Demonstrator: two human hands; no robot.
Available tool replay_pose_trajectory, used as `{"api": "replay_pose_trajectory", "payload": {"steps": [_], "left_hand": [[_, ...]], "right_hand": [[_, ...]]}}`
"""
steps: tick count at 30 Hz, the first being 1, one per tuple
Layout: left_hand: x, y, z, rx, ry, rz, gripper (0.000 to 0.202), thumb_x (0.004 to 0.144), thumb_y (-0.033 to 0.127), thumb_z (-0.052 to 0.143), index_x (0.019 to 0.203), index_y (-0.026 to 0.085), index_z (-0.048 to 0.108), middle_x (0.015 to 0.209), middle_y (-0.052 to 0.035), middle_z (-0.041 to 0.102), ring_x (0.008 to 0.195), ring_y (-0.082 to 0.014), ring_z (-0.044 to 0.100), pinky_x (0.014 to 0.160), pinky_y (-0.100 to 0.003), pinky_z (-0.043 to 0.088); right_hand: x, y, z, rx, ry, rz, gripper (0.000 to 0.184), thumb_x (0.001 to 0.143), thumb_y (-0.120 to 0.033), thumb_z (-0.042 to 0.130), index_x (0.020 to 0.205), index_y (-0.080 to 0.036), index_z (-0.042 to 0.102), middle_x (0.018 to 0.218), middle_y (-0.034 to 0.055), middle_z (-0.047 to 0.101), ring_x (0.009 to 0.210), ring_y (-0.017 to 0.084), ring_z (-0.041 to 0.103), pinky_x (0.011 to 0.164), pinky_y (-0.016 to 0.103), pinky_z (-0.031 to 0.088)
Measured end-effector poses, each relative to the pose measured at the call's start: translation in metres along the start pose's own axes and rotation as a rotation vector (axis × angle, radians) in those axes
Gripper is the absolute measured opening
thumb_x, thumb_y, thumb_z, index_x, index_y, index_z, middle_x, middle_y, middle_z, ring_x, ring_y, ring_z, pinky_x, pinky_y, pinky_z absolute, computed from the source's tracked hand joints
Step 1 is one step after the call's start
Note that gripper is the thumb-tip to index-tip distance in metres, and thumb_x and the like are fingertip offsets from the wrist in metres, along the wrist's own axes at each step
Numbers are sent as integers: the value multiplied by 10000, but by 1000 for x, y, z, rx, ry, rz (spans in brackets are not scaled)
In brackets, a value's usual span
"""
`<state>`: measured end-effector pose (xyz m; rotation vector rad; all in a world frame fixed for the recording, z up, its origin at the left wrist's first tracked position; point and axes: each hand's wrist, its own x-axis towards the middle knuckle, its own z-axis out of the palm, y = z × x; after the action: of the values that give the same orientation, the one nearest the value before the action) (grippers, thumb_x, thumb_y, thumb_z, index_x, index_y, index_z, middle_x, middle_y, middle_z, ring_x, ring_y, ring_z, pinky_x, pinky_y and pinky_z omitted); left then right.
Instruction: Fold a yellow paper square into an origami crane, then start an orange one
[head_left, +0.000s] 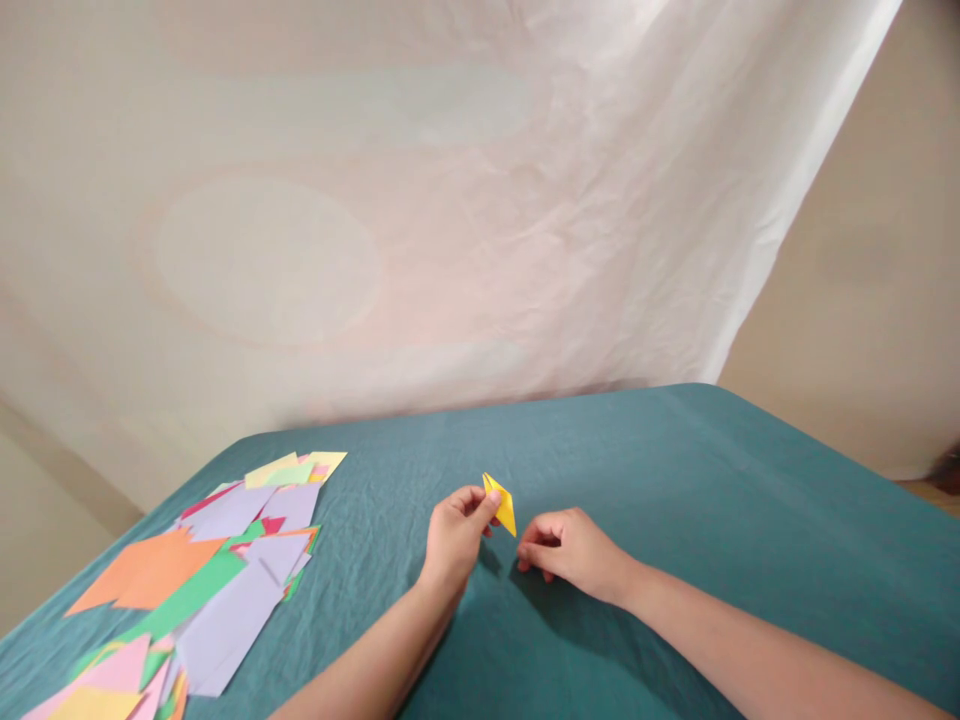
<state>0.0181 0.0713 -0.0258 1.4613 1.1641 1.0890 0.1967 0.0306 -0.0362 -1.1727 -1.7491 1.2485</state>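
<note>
A small piece of folded yellow paper (500, 504), shaped like a narrow diamond with pointed ends, is pinched between the thumb and fingers of my left hand (459, 530). It is held up over the tablecloth, one point up and the other down to the right. Just right of the lower point is my right hand (574, 550). Its fingers are curled in toward the thumb, and nothing shows between them. A slight gap separates these fingertips from the paper.
A dark teal cloth (675, 480) covers the table. On the left lies a loose, spread-out pile of coloured papers, with orange (154, 568), green (196, 595) and lilac sheets (229, 625) among them. A pale hanging sheet (450, 230) stands behind the table's far edge.
</note>
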Motion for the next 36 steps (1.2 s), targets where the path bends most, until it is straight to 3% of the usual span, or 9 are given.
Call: {"api": "replay_pose_trajectory", "payload": {"steps": [3, 6, 10, 13, 18, 26, 31, 36], "left_hand": [[5, -1, -6, 8, 15, -7, 375, 750, 500, 621, 734, 126, 646, 630, -28, 617, 545, -113, 526, 520, -208, 406], [1, 0, -3, 43, -50, -24, 379, 726, 506, 640, 724, 127, 652, 641, -28, 623, 548, -114, 527, 514, -204, 401], [-8, 3, 10, 91, -105, 1, 348, 723, 482, 648, 707, 134, 657, 646, -27, 629, 548, -109, 522, 527, -201, 409], [-9, 5, 12, 86, -62, 5, 338, 722, 473, 648, 708, 135, 655, 642, -24, 625, 538, -104, 513, 515, -198, 406], [1, 5, 0, -13, 14, -26, 376, 704, 504, 645, 716, 128, 647, 651, -34, 618, 555, -115, 525, 508, -206, 414], [-4, 5, 1, 99, -228, -70, 294, 690, 422, 664, 678, 129, 643, 590, -4, 588, 495, -92, 489, 509, -206, 389], [-10, 7, 4, 207, -293, -4, 232, 723, 369, 637, 687, 141, 662, 619, -21, 622, 561, -125, 540, 540, -214, 406], [-11, 3, 4, 281, -329, 19, 225, 760, 346, 591, 715, 141, 672, 636, -29, 638, 570, -130, 554, 551, -217, 409]], "right_hand": [[-2, -4, -1, 42, 45, -29, 283, 845, -406, 548, 778, -154, 658, 718, 31, 687, 505, 98, 542, 497, 198, 403], [-2, -8, -2, 106, 55, -54, 322, 861, -454, 520, 882, -158, 644, 794, 29, 678, 552, 101, 558, 539, 207, 426], [0, -6, -2, 17, 53, -27, 351, 837, -464, 554, 782, -136, 665, 692, 22, 662, 536, 113, 551, 524, 211, 408], [1, -3, 0, -29, 49, -17, 339, 848, -431, 543, 737, -141, 676, 657, 22, 666, 514, 117, 551, 502, 210, 391], [-1, -2, 2, -57, 46, -51, 247, 841, -349, 555, 730, -162, 674, 637, 10, 655, 517, 115, 550, 511, 210, 393], [1, -3, -5, 56, 182, -61, 284, 833, -459, 564, 811, -178, 602, 661, -13, 579, 544, 103, 512, 523, 204, 407], [2, -2, -5, 18, 205, -86, 249, 823, -427, 588, 836, -180, 612, 735, 0, 612, 618, 118, 533, 571, 213, 419], [1, -4, -6, -45, 210, -86, 237, 834, -396, 578, 776, -171, 626, 689, -6, 600, 622, 121, 523, 586, 219, 406]]}}
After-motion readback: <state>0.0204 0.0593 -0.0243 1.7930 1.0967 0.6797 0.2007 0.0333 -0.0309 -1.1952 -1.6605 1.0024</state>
